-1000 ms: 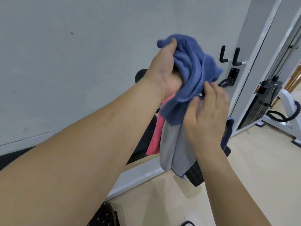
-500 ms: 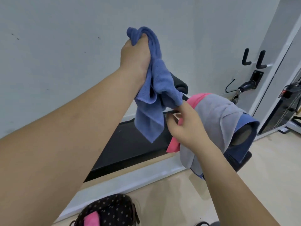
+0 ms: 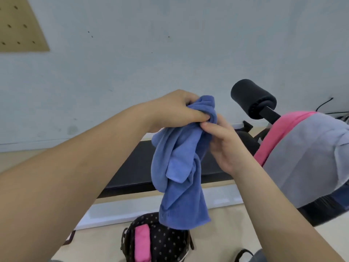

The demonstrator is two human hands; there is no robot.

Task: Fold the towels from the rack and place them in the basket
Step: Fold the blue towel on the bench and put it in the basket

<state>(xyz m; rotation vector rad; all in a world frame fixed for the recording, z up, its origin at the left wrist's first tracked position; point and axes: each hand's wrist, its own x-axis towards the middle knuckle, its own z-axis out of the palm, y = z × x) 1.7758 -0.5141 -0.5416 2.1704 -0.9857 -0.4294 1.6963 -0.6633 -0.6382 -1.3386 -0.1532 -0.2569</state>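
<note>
Your left hand (image 3: 179, 110) is clamped on the bunched top of the blue towel (image 3: 179, 167), and your right hand (image 3: 226, 146) has come in just beside it, thumb pressed on the cloth below your left thumb; the fingers behind are hidden, but it looks like a pinch on an edge. The towel hangs crumpled in the air, its lower end just above the dotted basket (image 3: 170, 242), which stands on the floor and already holds a folded pink towel (image 3: 142, 242). You seem to be at the start of the fold: next, find two corners, draw your hands apart to spread the cloth flat, and only then fold. A grey towel (image 3: 306, 148) and another pink one (image 3: 272, 140) wait draped on the rack to your right. No brand, label or writing can be read anywhere.
</note>
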